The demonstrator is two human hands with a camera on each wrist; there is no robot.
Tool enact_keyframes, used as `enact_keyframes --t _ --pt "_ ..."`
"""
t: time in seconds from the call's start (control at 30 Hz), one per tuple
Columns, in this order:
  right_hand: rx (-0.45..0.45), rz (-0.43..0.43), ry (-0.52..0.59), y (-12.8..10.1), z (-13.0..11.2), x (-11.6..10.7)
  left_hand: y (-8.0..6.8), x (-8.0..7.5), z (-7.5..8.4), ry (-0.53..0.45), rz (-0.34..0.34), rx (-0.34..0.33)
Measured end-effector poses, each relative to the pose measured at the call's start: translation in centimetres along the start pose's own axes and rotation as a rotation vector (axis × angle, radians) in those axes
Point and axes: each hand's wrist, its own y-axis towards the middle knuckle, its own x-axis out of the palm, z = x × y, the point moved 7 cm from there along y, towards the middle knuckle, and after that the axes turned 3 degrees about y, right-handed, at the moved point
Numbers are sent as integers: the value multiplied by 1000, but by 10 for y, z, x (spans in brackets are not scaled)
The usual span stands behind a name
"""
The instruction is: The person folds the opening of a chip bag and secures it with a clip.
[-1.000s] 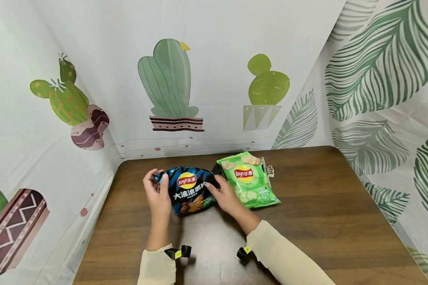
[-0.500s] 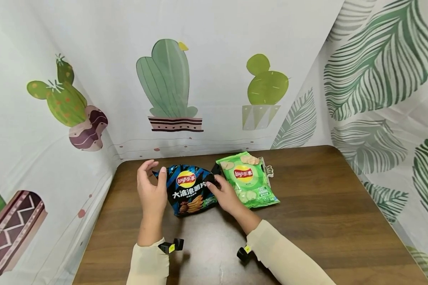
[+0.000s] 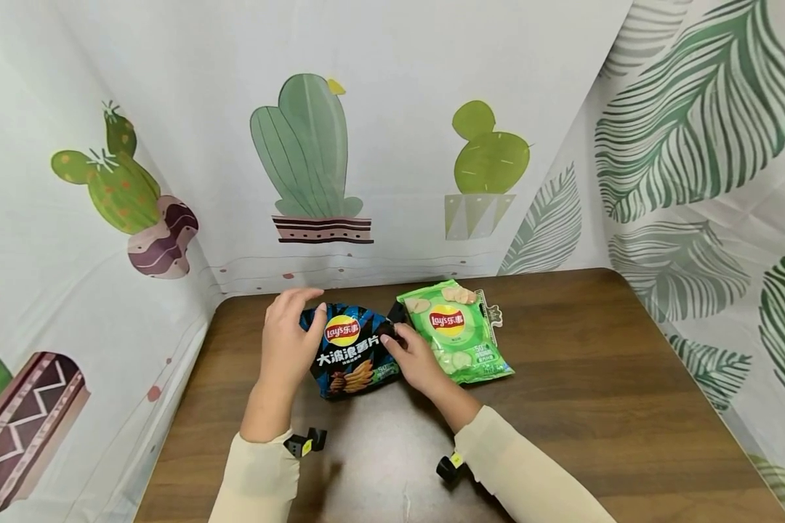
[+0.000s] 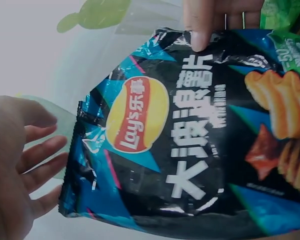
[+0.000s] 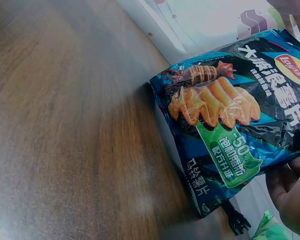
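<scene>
A black and blue Lay's potato chip bag [image 3: 347,363] is held up over the table, front facing me. My right hand [image 3: 420,361] pinches its right side, thumb on the front and fingers behind. At the bag's upper left corner is my left hand [image 3: 291,338], thumb and fingers spread apart. The left wrist view shows this hand [image 4: 20,170] beside the crimped end of the bag, its fingers loosely bent. Just right of the black bag lies a green Lay's chip bag [image 3: 454,334], partly overlapped by my right hand.
A pale crown-shaped piece [image 3: 495,315] sticks out from behind the green bag's right edge. A small black object [image 3: 397,312] shows between the two bags. The brown wooden table [image 3: 595,378] backs onto a cactus-print curtain [image 3: 399,145].
My left hand has let go of the black bag's upper left corner, drawn off to the left, then moved back toward it with fingers spread. The right hand keeps its hold.
</scene>
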Motion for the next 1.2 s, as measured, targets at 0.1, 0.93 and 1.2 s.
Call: enact_keyframes --t 0.1,0.93,1.2 --pt "3 5 -5 -1 -1 -1 4 4 3 41 -84 7" --pt "39 43 149 -10 -37 -14 6 25 12 189 -282 74" --pt "-9 90 192 -6 -38 -15 7 23 12 197 -258 81"
